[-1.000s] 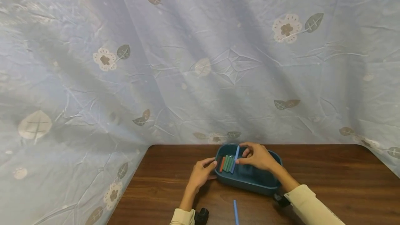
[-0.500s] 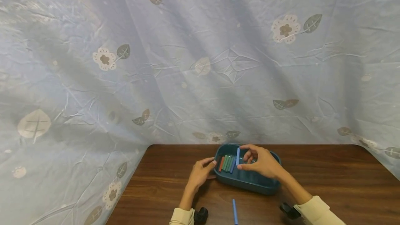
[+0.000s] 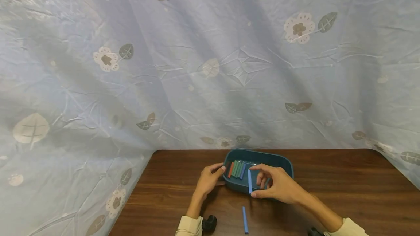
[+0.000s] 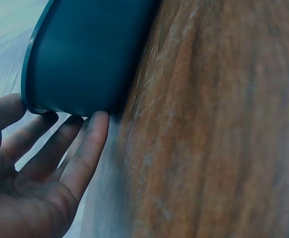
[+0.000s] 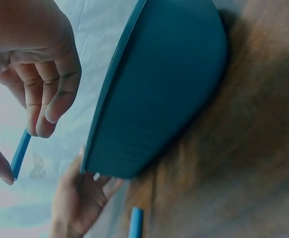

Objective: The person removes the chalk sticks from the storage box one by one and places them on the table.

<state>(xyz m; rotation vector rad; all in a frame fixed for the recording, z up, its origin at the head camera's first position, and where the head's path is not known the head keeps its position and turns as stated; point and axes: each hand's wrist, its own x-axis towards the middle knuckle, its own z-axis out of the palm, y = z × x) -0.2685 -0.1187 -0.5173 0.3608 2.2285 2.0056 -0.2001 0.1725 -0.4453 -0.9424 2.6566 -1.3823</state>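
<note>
A dark teal rectangular tub with rounded corners [image 3: 282, 157] stands on the wooden table. Inside, at its left end, a red stick [image 3: 231, 169], several green sticks [image 3: 237, 169] and a blue stick [image 3: 242, 172] lie side by side. My left hand [image 3: 206, 180] touches the tub's left end, with the thumb by the rim and fairly straight fingertips against the outer wall [image 4: 85, 59]. Between thumb and index finger, my right hand [image 3: 279, 185] pinches a thin blue stick [image 3: 250, 182] by its two ends, above the tub's near rim. Its other fingers curl loosely.
Another blue stick [image 3: 245, 220] lies on the brown wooden table [image 3: 164, 192], on the near side of the tub. A pale cloth with flowers and leaves [image 3: 210, 119] hangs behind the table's far edge.
My right hand has moved nearer to me with the blue stick, from over the tub's inside to its near rim. The left hand has stayed at the tub's left end.
</note>
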